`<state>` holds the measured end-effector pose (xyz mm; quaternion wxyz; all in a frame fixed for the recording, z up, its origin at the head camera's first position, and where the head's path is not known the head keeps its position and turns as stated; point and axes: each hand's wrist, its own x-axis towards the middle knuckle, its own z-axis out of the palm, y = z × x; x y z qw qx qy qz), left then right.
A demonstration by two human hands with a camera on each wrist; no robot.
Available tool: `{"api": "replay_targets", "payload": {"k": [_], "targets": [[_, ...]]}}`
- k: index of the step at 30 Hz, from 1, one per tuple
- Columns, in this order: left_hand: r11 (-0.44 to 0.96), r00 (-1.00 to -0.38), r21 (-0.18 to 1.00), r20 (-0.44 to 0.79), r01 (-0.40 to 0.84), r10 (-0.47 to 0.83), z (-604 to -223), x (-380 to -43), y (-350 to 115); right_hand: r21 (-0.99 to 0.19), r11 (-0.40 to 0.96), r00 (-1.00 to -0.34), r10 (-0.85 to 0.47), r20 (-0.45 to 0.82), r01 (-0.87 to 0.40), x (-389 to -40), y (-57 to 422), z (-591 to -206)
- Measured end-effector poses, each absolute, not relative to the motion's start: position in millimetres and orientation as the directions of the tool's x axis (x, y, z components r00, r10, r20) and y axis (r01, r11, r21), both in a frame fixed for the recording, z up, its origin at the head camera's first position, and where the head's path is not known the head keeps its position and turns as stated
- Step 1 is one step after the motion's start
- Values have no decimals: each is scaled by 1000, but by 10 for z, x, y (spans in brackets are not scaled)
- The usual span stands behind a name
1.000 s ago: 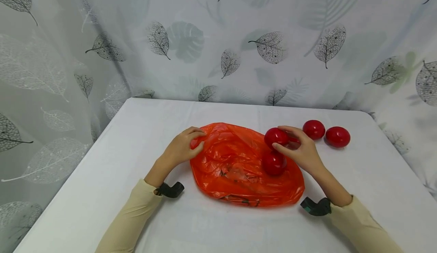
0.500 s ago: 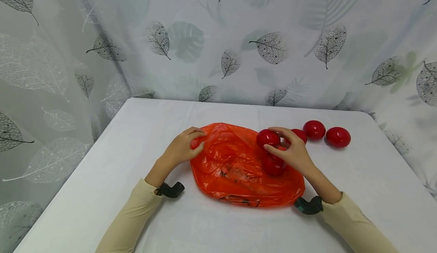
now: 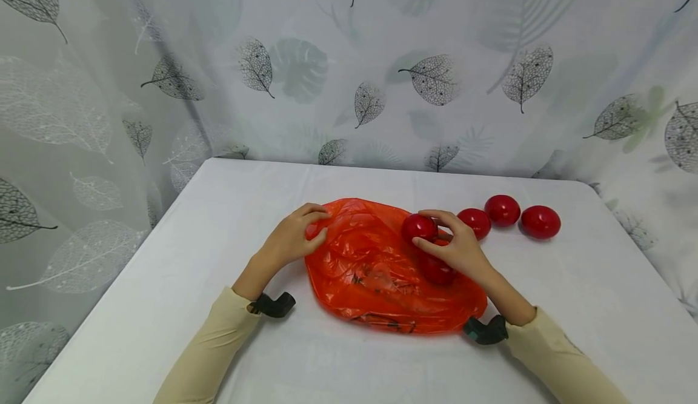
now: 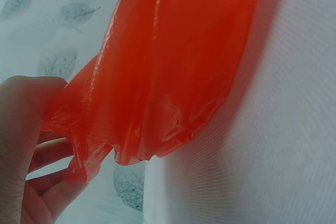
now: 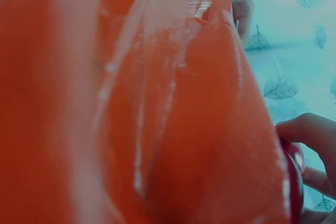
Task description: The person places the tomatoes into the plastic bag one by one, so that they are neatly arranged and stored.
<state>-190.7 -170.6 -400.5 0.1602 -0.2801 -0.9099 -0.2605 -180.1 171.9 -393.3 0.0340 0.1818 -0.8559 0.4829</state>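
Observation:
My left hand (image 3: 289,235) pinches the left edge of a thin orange plastic bag (image 3: 354,295). In the left wrist view, the thumb and fingers (image 4: 50,153) lie on either side of the bag's crumpled edge. Thumb and fingers of my right hand (image 3: 462,248) grip a glossy, rounded red ball (image 3: 418,227), which overlaps the upper right part of the bag. Below it, another red ball (image 3: 436,271) shows at the bag's right side, partly hidden by my right hand. The bag hides much of the right wrist view, where the held ball (image 5: 295,182) shows at its edge.
Three more glossy red balls, a near one (image 3: 475,222), a middle one (image 3: 501,210) and a right one (image 3: 540,221), lie on the white table (image 3: 349,367) at the back right. A leaf-patterned curtain (image 3: 305,101) hangs behind the table.
My right hand has moved left and slightly toward me with the red ball, further over the bag. The ball nearest it on the table has come into fuller view. The left hand stays put.

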Motion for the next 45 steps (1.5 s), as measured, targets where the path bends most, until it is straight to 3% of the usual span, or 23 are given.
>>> {"api": "replay_targets", "payload": {"k": [19, 33, 45], "targets": [[709, -798, 392, 431, 586, 421, -4031, -1881, -1692, -755, 529, -916, -311, 253, -388, -1816, 1679, -4076], [715, -804, 394, 422, 578, 418, -4020, -1880, -1692, -764, 547, -923, -349, 163, -342, -1831, 1684, -4070], [709, -802, 395, 416, 584, 429, -3986, -1899, -1708, -769, 518, -920, -309, 240, -374, -1832, 1694, -4061]]}}
